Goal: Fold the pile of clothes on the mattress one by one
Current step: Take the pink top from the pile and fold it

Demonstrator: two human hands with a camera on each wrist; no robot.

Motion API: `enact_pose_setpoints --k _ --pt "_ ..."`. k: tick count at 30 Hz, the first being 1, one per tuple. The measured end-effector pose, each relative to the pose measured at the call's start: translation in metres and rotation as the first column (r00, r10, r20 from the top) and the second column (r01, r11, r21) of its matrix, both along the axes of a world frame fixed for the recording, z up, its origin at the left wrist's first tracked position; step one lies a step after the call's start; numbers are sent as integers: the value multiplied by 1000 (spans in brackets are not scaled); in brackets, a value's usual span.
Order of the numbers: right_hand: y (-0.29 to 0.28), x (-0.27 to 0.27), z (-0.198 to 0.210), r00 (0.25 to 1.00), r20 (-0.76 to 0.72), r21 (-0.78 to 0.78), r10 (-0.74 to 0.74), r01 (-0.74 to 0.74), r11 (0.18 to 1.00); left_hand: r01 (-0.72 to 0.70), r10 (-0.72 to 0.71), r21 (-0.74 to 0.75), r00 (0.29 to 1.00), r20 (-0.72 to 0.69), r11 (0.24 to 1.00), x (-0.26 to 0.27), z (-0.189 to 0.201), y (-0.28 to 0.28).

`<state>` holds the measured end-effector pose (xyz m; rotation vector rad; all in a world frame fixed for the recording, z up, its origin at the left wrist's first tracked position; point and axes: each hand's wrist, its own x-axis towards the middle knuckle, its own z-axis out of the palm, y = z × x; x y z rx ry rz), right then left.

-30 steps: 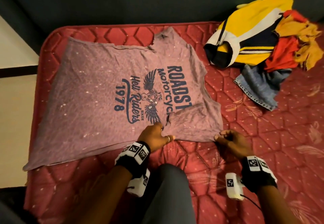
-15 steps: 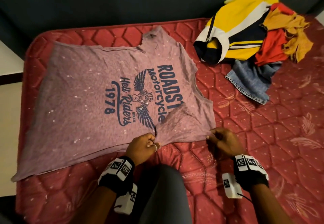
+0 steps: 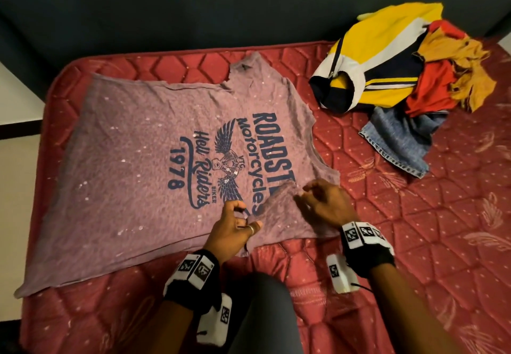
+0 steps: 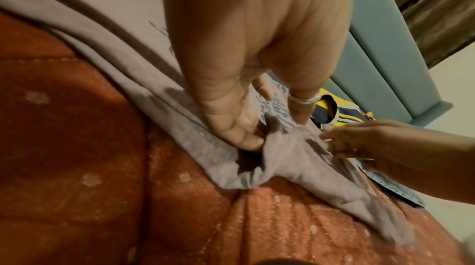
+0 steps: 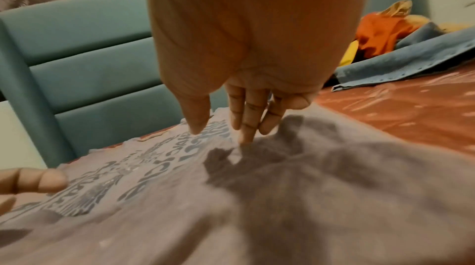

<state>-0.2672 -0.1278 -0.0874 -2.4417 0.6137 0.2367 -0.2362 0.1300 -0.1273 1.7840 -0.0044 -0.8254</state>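
**Sleeve of the mauve T-shirt (image 3: 138,160) folded inward on the red mattress (image 3: 414,229).**

Since a second ago the right hand (image 3: 326,204) has been carried from the shirt's near edge up over the sleeve flap (image 3: 279,201), so the first fold is judged laid. Its fingers are extended, tips on the cloth, nothing gripped. The left hand (image 3: 235,226) is seen in the wrist view pinching the flap's base, a grip unclear from the head view. Only the head view shows the unfolded pile (image 3: 401,77), well apart.
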Motion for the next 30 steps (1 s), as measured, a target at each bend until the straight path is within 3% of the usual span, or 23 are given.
enact_pose_setpoints --k 7,10,15,20,24,26,30 --pt "29 49 -1 995 -64 -33 71 -73 997 -53 54 -15 989 135 998 2 -4 -17" --pt "23 57 1 996 89 -12 22 -21 1000 -132 128 2 968 217 991 10 2 -14" --pt "17 67 2 993 115 -63 11 -3 998 -264 204 76 873 443 962 56 12 32" --pt "0 131 -1 990 140 -99 30 -17 995 -325 68 319 787 613 890 191 34 137" --pt "21 222 -6 979 166 -124 121 -101 987 -293 -91 544 816 571 786 327 35 211" --pt "39 263 -3 966 183 -142 180 -156 978 -262 -208 627 792 574 734 372 36 225" --pt "55 344 4 922 203 -244 330 -279 929 -154 -397 671 703 590 725 439 34 230"
